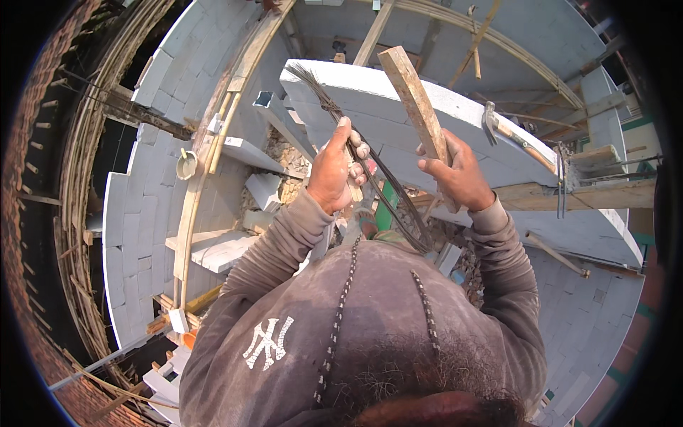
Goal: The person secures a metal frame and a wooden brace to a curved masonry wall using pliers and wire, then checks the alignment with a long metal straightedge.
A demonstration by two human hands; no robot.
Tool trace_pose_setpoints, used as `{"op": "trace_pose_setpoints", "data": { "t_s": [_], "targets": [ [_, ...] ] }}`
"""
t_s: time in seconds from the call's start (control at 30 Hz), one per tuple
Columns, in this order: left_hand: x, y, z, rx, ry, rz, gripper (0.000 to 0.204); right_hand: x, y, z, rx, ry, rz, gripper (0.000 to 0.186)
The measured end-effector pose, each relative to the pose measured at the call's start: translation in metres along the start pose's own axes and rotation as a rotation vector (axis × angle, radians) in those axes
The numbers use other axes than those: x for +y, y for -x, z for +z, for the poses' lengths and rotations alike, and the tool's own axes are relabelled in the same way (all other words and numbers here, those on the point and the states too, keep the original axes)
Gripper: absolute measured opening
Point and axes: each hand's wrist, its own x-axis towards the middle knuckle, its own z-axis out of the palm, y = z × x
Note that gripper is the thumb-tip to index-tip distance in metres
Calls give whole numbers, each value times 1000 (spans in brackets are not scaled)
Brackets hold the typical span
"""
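My left hand [333, 172] is closed around a bundle of thin dark tie wire [324, 98]. The wire's bristly end points up and away, and its looped tail slants down in front of my chest. A short length of wood [415, 96], rough and flat-sided, stands tilted in my right hand [459, 174], with the fingers wrapped round its lower part. Both hands are raised on the near side of a white block wall [469, 114]. A claw hammer [523, 144] lies on that wall's top edge, just beyond my right hand.
Bent rods [561, 178] and a timber beam [583, 198] are at the right. On the left, a long wooden pole [192, 213] runs beside another block wall [135, 235], with a small pale container [186, 164] near it. Rubble [290, 186] lies below.
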Motion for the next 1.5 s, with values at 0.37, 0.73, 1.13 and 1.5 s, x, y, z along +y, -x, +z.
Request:
{"op": "trace_pose_setpoints", "data": {
  "t_s": [0.37,0.73,1.13,1.5],
  "targets": [
    [26,-36,20,-145,187,242,40,-20,-5,-71,-187,-18,331,46],
    [35,-105,23,-98,186,308,36,-4,-71,-106,-218,341,239,46],
    [32,-119,-4,320,-249,37,29,18,-138,-127,-45,529,117,30],
    [32,-146,-22,410,-223,-17,23,40,-153,-108,108,782,139,36]
  ]
}}
